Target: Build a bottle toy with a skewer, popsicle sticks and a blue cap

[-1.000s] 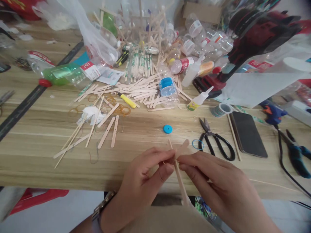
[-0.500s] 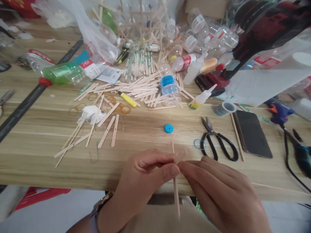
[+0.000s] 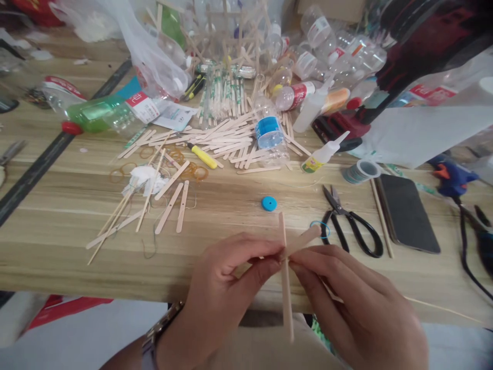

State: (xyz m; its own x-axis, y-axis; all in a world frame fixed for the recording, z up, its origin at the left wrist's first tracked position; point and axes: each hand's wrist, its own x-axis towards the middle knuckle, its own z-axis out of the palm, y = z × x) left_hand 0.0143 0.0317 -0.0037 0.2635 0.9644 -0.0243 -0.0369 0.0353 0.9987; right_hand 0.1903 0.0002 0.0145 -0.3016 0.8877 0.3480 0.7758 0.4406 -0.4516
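While the left hand (image 3: 239,275) pinches at the crossing, here's the long stick (image 3: 286,298) above the table's near edge (image 3: 115,288), its long axis running from the person almost straight away toward the blue disc (image 3: 269,203); the second stick (image 3: 306,238) slants off far-right toward the scissors (image 3: 346,216). The right hand (image 3: 358,295) bunches its fingertips there, their grip hidden.
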